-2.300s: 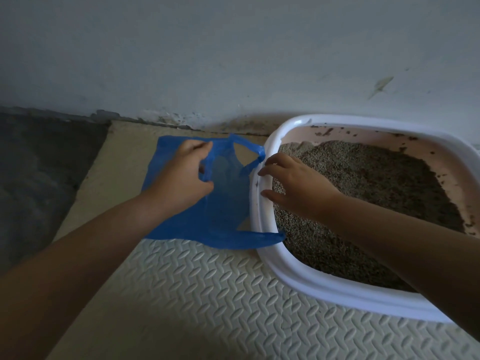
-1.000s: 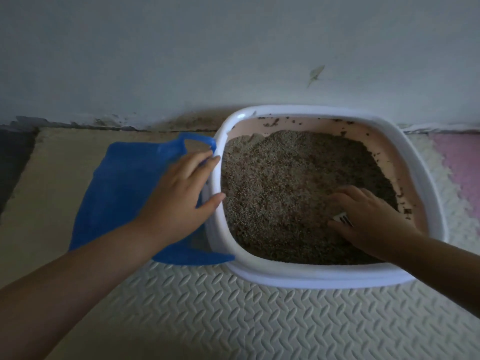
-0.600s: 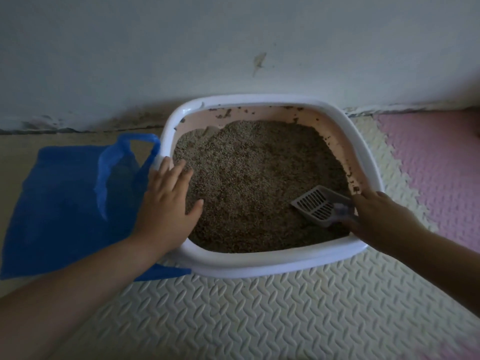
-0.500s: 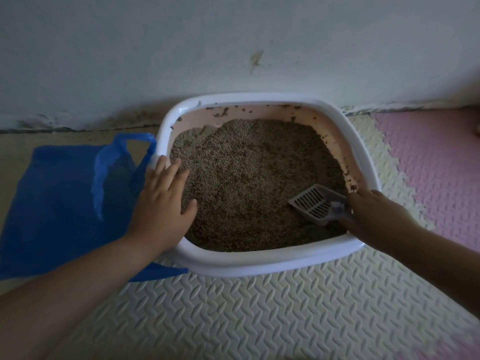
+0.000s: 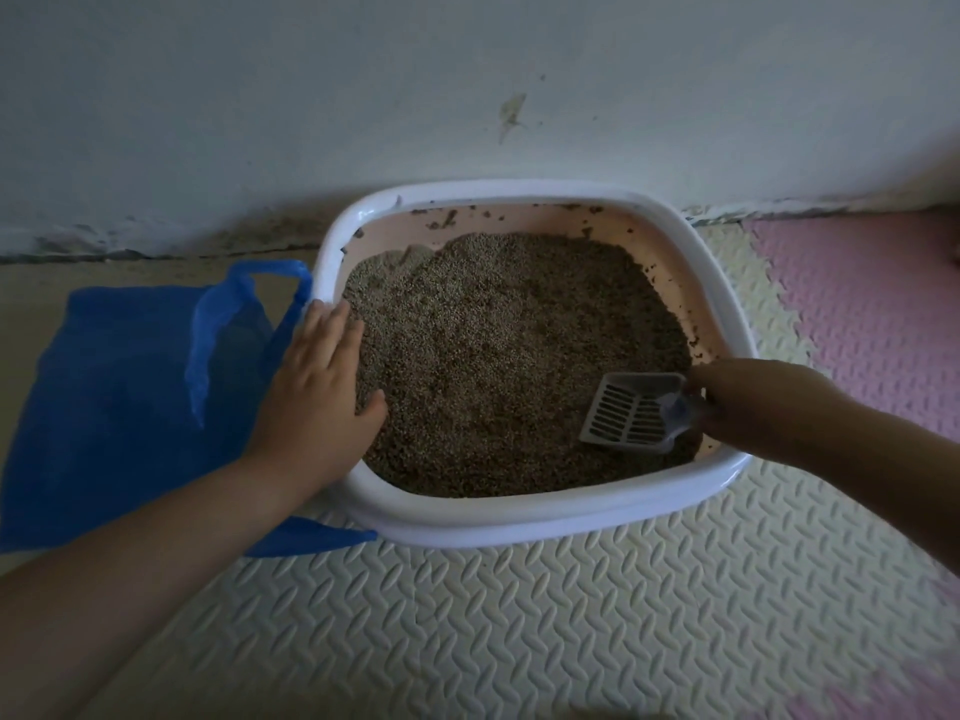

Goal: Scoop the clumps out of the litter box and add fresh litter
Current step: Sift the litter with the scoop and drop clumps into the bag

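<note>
The scoop has its handle hidden inside the right hand, which grips it at the near right corner of the litter box. Only the slotted grey blade shows, resting on the litter, whose surface is blurred by dim light. The left hand lies flat, fingers straight, covering the box's left rim. Left of the box a blue plastic bag lies partly behind the left forearm, on a cream mat. A pink mat lies to the right.

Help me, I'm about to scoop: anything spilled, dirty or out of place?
Dark crumbs cling to the pink inner wall of the litter box, along its far and right sides. A corner of the blue bag lies under its near-left rim.
</note>
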`<state>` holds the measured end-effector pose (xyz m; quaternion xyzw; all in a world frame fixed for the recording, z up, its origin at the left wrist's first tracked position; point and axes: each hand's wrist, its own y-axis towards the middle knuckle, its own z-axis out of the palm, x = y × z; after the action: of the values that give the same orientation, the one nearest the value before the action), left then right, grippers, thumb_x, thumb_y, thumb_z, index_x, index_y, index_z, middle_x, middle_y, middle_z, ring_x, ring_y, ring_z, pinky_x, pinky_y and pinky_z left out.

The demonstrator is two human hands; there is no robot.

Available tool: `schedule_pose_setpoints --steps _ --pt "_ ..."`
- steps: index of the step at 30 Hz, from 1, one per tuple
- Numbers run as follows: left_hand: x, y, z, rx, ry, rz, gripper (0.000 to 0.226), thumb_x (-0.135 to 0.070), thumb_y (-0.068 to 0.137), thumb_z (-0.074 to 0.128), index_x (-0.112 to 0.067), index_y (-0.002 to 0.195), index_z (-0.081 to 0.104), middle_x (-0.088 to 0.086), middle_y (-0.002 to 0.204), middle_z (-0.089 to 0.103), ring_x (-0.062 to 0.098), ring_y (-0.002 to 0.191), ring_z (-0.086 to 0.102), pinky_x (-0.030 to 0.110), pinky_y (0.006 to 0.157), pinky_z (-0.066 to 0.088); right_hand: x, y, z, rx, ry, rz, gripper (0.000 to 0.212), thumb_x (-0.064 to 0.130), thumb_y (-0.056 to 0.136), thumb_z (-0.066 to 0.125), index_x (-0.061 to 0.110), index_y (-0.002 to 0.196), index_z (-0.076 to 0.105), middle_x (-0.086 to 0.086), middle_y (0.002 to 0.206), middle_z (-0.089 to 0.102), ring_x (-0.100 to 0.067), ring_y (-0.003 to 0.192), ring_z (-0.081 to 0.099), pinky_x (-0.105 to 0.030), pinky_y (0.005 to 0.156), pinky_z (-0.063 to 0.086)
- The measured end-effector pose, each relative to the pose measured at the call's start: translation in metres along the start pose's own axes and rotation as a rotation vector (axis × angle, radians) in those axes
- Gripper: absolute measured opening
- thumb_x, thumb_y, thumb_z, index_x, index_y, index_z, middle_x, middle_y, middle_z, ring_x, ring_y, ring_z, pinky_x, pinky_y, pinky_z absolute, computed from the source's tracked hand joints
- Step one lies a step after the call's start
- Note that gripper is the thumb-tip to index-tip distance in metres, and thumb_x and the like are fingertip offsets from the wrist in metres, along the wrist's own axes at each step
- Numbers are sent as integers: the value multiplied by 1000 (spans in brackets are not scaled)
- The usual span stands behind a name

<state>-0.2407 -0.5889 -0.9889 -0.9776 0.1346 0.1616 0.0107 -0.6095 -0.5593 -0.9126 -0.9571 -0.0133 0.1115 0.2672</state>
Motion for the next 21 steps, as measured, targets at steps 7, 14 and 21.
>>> schedule_pose_setpoints --steps 7,14,21 --pt "-6 -1 0 -4 -21 -53 76 -29 91 55 -7 152 14 6 160 -3 17 146 -13 31 115 -2 1 9 -4 32 -93 42 18 40 89 57 32 102 67 13 80 62 -5 74 60 -27 71 57" --pt "-6 -1 0 5 -47 -64 76 -27 90 56 -7 151 15 5 161 -1 16 146 -12 30 114 -2 1 21 -15 30 -203 7 17 40 88 59 27 95 65 11 76 59 -6 71 59 -29 71 57" --pt "-4 -1 3 3 -69 -59 75 -25 90 54 -6 151 15 5 161 2 16 146 -11 29 114 -3 11 27 -5 15 -120 -5 10 31 88 61 24 91 67 11 68 57 -3 63 56 -26 68 57"
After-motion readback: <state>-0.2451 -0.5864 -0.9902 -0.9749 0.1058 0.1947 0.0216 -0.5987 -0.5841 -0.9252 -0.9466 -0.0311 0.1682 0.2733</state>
